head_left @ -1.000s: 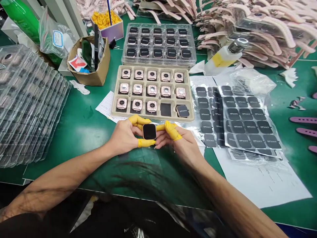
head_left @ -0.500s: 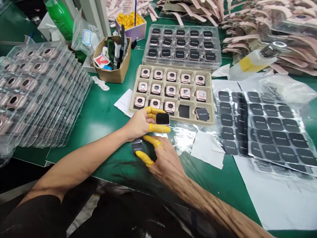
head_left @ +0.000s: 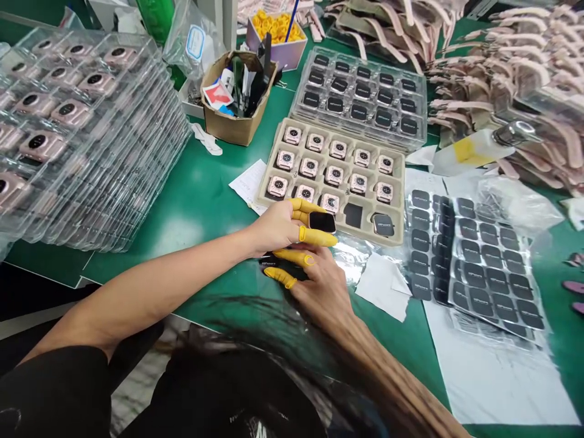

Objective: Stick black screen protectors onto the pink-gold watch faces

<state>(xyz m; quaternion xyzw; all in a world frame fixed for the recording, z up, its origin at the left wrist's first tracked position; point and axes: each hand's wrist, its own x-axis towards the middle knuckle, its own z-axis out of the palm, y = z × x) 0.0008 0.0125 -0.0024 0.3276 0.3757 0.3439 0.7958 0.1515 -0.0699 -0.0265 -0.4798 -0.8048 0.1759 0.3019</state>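
Note:
My left hand (head_left: 292, 226), with yellow finger cots, grips a watch case (head_left: 322, 222) with its dark screen facing up, just in front of the beige tray (head_left: 398, 210). Below it, my right hand (head_left: 314, 274) has thumb and forefinger on either side of a black film piece (head_left: 270, 263) low over the green table; whether the fingers pinch it is hard to see. Pink watch cases (head_left: 335, 175) sit face down in most tray compartments. At the tray's front right lies a case with a black printed film (head_left: 383, 224) on top.
Stacked clear trays (head_left: 132, 128) stand at left, a cardboard box (head_left: 237, 121) behind. A clear tray of black squares (head_left: 360, 91) lies beyond the beige tray. Film sheets (head_left: 493, 261), a bottle (head_left: 474, 149) and pink straps (head_left: 538, 79) are at right.
The view has shifted, so the tray and table items appear displaced. Both hands keep nearly the same pose, and the watch case is still in my left hand.

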